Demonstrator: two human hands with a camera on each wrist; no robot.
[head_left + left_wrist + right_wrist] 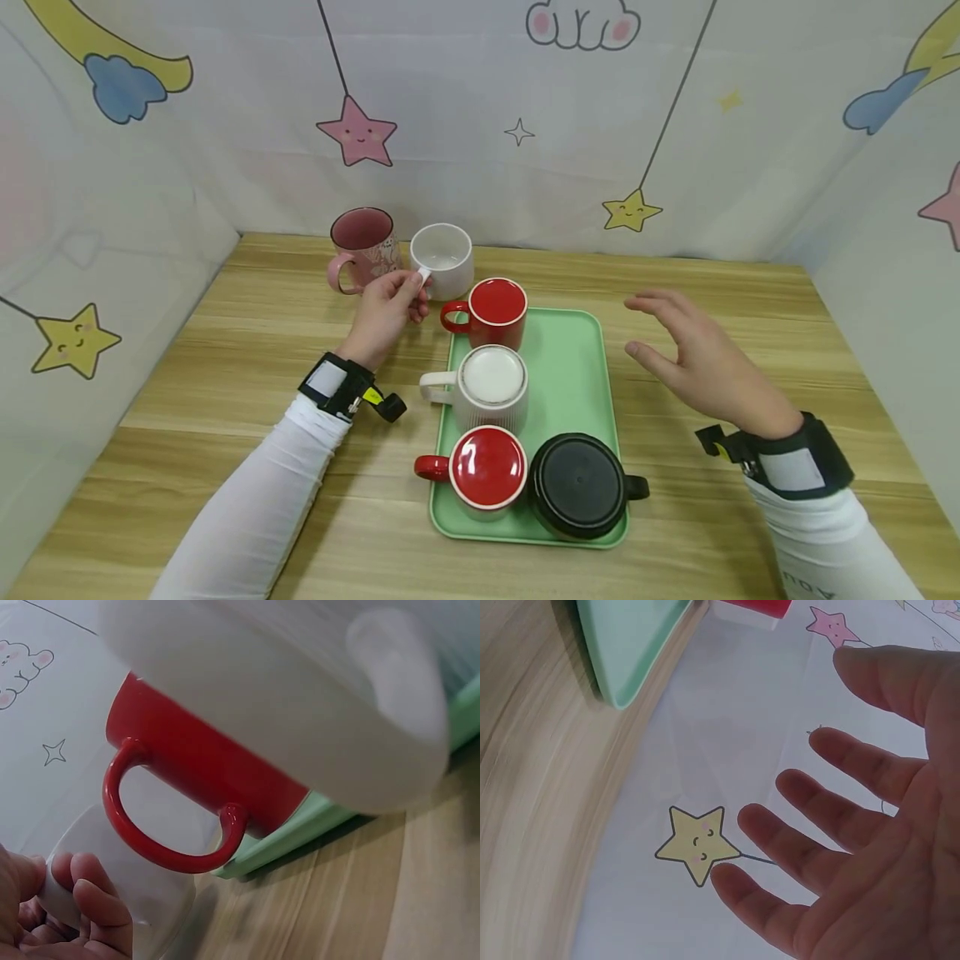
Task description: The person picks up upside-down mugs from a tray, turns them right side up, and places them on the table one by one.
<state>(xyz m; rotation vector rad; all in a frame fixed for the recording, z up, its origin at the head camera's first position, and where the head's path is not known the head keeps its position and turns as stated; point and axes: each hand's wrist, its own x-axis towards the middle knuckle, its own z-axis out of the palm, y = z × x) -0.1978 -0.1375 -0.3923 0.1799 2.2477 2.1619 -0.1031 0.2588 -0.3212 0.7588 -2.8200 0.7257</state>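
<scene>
My left hand [384,317] pinches the handle of a white mug [452,271], which is upright at the back of the table; the left wrist view shows thumb and fingers [101,904] on that handle. Just left of it a pink mug [372,254] with a white pattern stands upright. My right hand [693,362] hovers right of the green tray [570,367], fingers spread, holding nothing. Along the tray's left side sit a red mug [498,329], a ribbed white mug [491,392] and another red mug [487,471], all upside down with handles to the left.
A wide black mug [577,487] lies bottom up at the tray's front right, its handle past the rim. Wooden tabletop [247,375] surrounds the tray. A printed white cloth [465,117] hangs behind the table and along its sides.
</scene>
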